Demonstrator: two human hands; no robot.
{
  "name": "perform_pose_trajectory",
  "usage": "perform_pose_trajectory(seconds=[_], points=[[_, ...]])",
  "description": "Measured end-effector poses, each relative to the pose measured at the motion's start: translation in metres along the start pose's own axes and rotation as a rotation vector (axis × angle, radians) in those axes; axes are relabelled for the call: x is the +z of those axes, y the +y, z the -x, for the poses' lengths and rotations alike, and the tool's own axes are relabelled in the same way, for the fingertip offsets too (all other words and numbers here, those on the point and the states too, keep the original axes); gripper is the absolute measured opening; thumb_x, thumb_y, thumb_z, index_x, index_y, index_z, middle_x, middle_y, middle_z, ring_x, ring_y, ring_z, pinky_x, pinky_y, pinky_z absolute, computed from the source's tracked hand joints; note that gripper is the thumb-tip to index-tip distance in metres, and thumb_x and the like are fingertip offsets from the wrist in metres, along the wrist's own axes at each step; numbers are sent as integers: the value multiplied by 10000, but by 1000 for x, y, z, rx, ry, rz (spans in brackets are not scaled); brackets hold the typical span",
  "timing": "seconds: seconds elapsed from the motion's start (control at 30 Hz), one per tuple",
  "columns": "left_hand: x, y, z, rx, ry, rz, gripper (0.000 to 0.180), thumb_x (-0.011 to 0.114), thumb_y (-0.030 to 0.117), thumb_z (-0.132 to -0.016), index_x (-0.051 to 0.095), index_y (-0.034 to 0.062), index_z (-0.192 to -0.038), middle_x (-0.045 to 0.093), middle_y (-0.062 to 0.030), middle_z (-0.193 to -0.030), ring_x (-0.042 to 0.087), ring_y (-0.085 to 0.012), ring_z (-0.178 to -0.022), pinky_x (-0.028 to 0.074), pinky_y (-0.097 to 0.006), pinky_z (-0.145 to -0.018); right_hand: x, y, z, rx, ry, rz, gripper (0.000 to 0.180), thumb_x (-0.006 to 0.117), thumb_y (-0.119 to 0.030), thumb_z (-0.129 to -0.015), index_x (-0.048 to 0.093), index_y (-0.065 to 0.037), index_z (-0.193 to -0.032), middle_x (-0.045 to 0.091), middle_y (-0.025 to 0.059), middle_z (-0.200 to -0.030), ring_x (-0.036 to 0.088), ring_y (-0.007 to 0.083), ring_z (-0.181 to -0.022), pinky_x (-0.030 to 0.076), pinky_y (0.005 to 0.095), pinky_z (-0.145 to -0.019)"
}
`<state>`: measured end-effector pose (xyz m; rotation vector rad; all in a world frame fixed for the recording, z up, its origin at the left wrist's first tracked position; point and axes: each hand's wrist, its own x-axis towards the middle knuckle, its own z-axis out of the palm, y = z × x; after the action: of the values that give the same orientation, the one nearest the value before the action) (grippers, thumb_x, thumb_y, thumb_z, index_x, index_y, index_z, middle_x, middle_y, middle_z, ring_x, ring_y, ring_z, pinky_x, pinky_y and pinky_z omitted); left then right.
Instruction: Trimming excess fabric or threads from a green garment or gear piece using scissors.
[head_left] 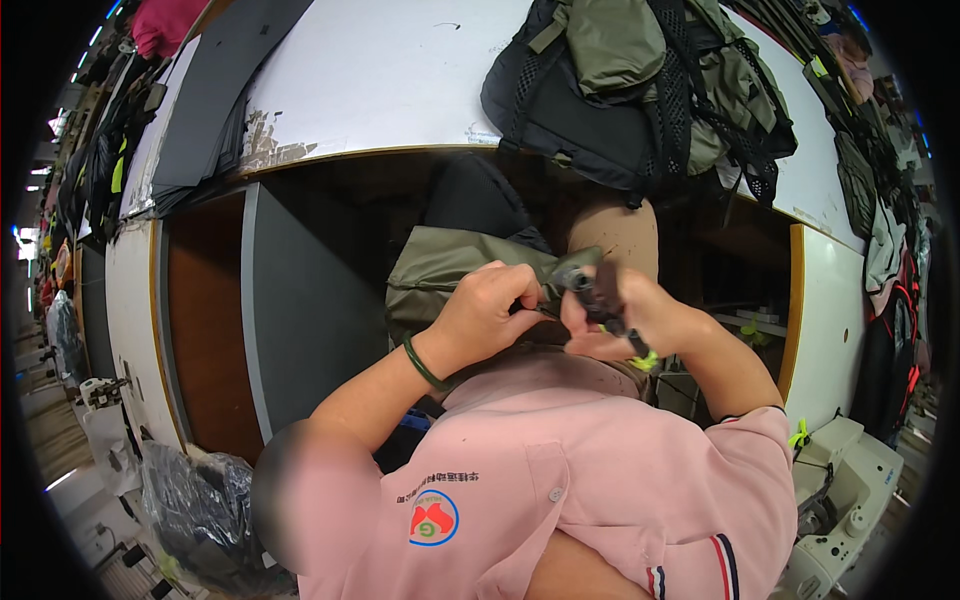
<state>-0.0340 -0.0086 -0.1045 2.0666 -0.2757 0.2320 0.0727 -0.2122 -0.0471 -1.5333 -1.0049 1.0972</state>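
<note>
Pinched together on an edge of the olive-green fabric piece point(440, 275), left hand point(490, 310) fingertips point(528, 300); clamped round a dark hand tool point(590, 285) with a yellow-green end, right hand point(630, 318) fingers, tool tip right at the pinched spot. Held up in front of the chest, just below the near edge of the white worktable point(400, 70), with most of the cloth hanging loose under that edge. Seemingly mid-way through fine work on one spot and not yet set down, while an olive and black backpack point(640, 90) already lies on top of the worktable.
</note>
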Motion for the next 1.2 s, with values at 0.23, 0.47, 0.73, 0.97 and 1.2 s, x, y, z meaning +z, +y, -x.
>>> perform_pose_trajectory(seconds=[0.23, 0.47, 0.73, 0.97, 1.2], points=[[-3, -3, 5, 66, 52, 33, 302, 773, -44, -635, 504, 63, -722, 698, -93, -807, 624, -248, -704, 479, -325, -629, -34, 1, 37, 49, 365, 260, 305, 854, -94, -739, 604, -11, -892, 603, 17, -770, 583, 89, -715, 483, 251, -649], [-2, -1, 9, 159, 102, 3, 330, 774, -62, -616, 488, 73, -712, 685, -86, -803, 629, -256, -701, 486, -347, -691, -36, 15, 68, 157, 412, 366, 309, 830, -97, -725, 579, -16, -885, 581, 28, -737, 552, 105, -657, 460, 257, -614], [1, -4, 9, 260, 86, -27, 353, 773, -58, -584, 488, 88, -734, 706, -93, -865, 584, -269, -681, 464, -351, -650, -12, 13, 59, -75, 334, 472, 358, 864, -148, -698, 603, -52, -925, 573, 60, -800, 528, 266, -758, 438, 351, -688], [-1, 2, 8, 233, 87, -39, 340, 769, -68, -588, 490, 78, -716, 689, -83, -828, 623, -256, -712, 484, -355, -697, -5, 19, 50, -32, 242, 581, 321, 732, 49, -622, 615, -60, -901, 600, 44, -840, 540, 237, -816, 449, 330, -735], [0, 5, 9, 300, 75, 3, 371, 779, -68, -551, 497, 91, -732, 711, -85, -886, 579, -263, -691, 465, -349, -647, -3, 12, 54, 67, 277, -255, 326, 818, 25, -682, 554, -61, -854, 554, 1, -786, 511, 93, -729, 405, 251, -656]])
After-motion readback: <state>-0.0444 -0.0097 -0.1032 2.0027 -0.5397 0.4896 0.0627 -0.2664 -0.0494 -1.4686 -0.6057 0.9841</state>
